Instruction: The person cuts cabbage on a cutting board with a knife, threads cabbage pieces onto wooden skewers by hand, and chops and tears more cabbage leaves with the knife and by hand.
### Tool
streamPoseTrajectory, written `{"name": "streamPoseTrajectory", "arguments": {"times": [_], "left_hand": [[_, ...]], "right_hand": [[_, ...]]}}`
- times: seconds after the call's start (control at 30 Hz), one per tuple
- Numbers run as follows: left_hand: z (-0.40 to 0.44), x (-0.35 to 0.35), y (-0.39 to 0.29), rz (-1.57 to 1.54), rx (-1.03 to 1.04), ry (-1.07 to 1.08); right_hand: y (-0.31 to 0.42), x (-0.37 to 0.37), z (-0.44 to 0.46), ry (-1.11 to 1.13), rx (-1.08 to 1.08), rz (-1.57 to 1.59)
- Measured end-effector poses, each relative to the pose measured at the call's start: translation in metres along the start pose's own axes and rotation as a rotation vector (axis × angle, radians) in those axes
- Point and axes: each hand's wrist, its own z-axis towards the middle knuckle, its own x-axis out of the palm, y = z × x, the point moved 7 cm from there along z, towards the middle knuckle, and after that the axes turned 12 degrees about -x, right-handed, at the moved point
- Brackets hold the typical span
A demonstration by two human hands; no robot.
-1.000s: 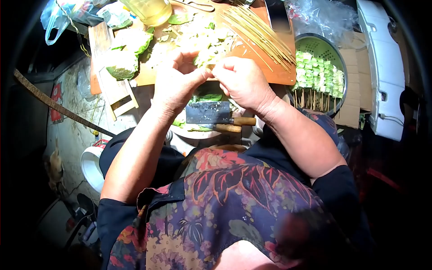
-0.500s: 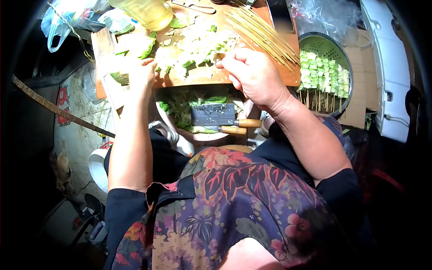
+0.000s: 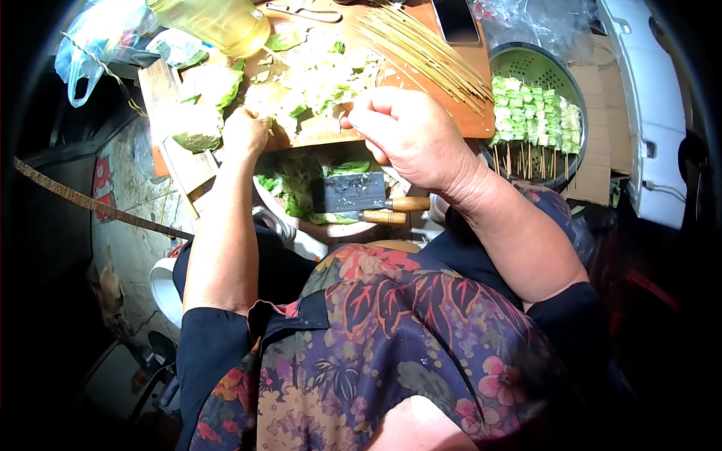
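The right hand (image 3: 406,135) hangs over the near edge of the cutting board, and the left hand (image 3: 245,135) is at the same edge, well apart from it.

Around them, a worn, stained floor (image 3: 139,180) spreads at the left and a long white panel (image 3: 639,98) stands at the far right, beside flattened cardboard (image 3: 602,135). The orange cutting board (image 3: 470,124) is the work surface. Right of it, a green colander (image 3: 526,64) holds threaded cabbage skewers (image 3: 534,116), their bare ends pointing toward the person. Below the near edge sits a basin (image 3: 323,228) of leaves, with a cleaver (image 3: 348,192) lying over it.

On the board, cut cabbage pieces (image 3: 323,71) are heaped in the middle, a yellowish plastic jug (image 3: 214,26) stands behind to the left, and bare bamboo skewers (image 3: 429,52) lie in a slanting bundle at the right, near a dark phone (image 3: 456,21).

The right fingers curl inward, thumb close to index, near the heap; whether they pinch anything I cannot tell. The left fingers bend down just beside the cabbage, their grip too unclear to tell.
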Motion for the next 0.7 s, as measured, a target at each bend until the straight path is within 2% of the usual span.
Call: {"name": "streamPoseTrajectory", "arguments": {"times": [0.07,0.17,0.23,0.3,0.37,0.43,0.5,0.7], "left_hand": [[-0.001,-0.003,-0.001,0.011,0.024,-0.049],[-0.001,-0.001,0.004,-0.045,-0.051,0.024],[-0.006,-0.005,0.003,-0.467,-0.165,0.158],[-0.006,-0.012,0.0,-0.567,-0.137,0.209],[-0.014,-0.017,-0.014,-0.858,-0.117,0.361],[-0.017,-0.015,-0.023,-0.857,-0.125,0.433],[-0.021,-0.01,-0.035,-0.774,-0.043,0.525],[-0.024,0.009,-0.05,-0.54,0.081,0.474]], "right_hand": [[0.001,0.0,0.0,-0.003,-0.016,-0.005],[0.001,0.001,0.0,0.005,-0.032,-0.011],[0.002,0.0,0.0,0.019,-0.021,-0.068],[0.002,0.0,0.0,0.021,-0.017,-0.051],[0.002,0.001,-0.001,0.023,-0.013,-0.036],[0.005,0.002,-0.001,0.023,-0.026,-0.06],[0.007,0.003,-0.001,0.027,-0.016,-0.062],[0.006,0.001,-0.001,0.023,-0.006,-0.062]]}}
